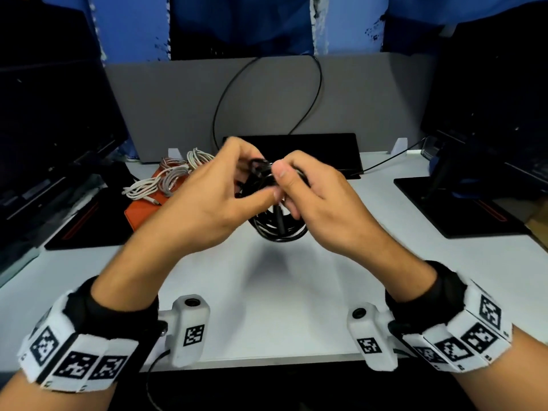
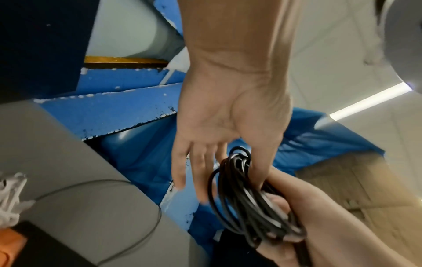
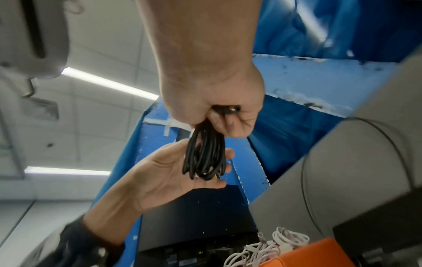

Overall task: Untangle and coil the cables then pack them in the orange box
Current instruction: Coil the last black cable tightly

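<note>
Mid-air, both hands work a black cable [image 1: 275, 223]: thin, smooth, glossy rubber cord wound into a loose round coil of many loops, hanging above the white matte desk [image 1: 281, 292]. Right hand [image 1: 323, 203] has a closed grip, fingers curled round the bunched top of the coil; the right wrist view shows a dark plug end poking from the fist. Left hand [image 1: 207, 200]: in the wrist views its fingers are straight and spread by the loops, thumb against the coil, grip open.

Orange box [image 1: 142, 210] sits far left on the desk, flat, smooth, rectangular. Lying on top of it are white cables [image 1: 166, 180], braided-looking cords in several small coiled bundles; whether they are inside the box or on a lid I cannot tell. A grey fabric partition [image 1: 178, 108] stands behind.
</note>
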### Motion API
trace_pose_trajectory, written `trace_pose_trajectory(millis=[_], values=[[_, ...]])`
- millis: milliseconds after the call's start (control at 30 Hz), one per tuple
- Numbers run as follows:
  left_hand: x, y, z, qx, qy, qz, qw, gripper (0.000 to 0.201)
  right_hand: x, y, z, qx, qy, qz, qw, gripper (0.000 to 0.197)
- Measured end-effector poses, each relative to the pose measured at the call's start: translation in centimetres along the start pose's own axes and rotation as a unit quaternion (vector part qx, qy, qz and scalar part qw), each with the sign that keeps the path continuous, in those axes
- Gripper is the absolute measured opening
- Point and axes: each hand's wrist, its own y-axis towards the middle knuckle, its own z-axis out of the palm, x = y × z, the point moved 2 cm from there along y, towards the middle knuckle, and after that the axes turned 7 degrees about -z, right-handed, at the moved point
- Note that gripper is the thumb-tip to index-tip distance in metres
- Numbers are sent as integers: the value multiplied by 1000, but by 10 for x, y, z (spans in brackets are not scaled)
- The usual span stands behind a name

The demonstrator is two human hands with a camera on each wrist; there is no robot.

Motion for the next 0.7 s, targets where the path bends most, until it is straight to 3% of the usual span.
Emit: trace_pose_trajectory(millis=[33,100,267,400,467,600,633,700], values=[[-1,-1,-2,39,2,-6,999,41,3,-2,1,7,-12,-15,1000,24],[-5,-4,-5,48,35,4,998,32,8,-3,3,17,-32,-29,999,22],[-15,-8,7,-80,82,45,992,8,12,-3,3,6,-66,-8,998,23],[-15,-8,18,-165,86,20,982,12,14,-6,8,8,-14,-5,1000,17],[-13,-6,18,-175,108,-1,979,13,14,-7,13,19,-10,-10,1000,19],[-6,1,13,-57,107,-18,992,3,6,-1,8,23,43,0,999,15],[-3,3,9,-18,86,-21,996,10,4,3,4,17,56,2,998,14],[1,5,3,60,50,-32,996,45,1,9,-8,-2,83,9,997,12]])
